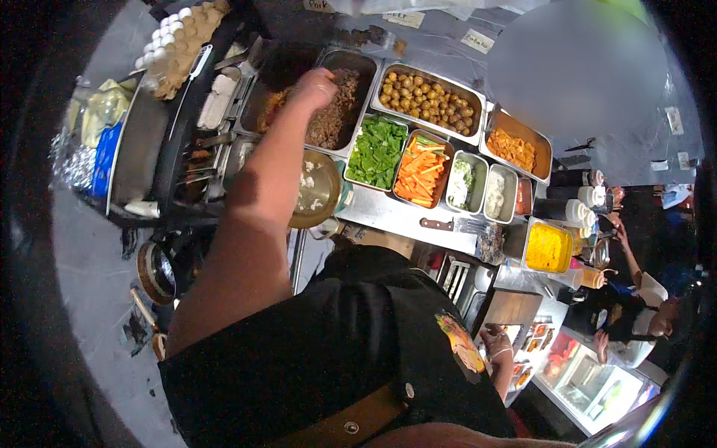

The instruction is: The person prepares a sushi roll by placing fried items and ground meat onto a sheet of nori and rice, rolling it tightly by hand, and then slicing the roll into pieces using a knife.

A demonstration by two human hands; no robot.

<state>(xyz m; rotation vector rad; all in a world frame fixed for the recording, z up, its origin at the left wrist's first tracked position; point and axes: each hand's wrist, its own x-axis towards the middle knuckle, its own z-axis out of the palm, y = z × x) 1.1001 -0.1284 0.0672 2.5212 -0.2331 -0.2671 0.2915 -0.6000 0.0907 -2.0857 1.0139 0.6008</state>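
My left hand (315, 88), in what looks like a clear glove, reaches over a deep steel pan of browned minced meat (336, 115). Its fingers are curled and their tips hidden. Below my forearm sits a round metal bowl (315, 193) with white scraps. At the lower right, beyond my black shirt, my right hand (496, 340) is at a brown board (512, 311). What it holds is unclear. Right of the meat stand pans of small potatoes (428, 98), chopped greens (376, 152), cut carrots (420, 176) and shredded orange food (511, 148).
A knife with a brown handle (437, 224) lies on the steel ledge. Egg trays (187, 42) and a thermometer (200, 60) are at upper left. Squeeze bottles (577, 211) stand beside a yellow-filled pan (548, 246). Another person (638, 330) is at far right. Blur covers the upper right.
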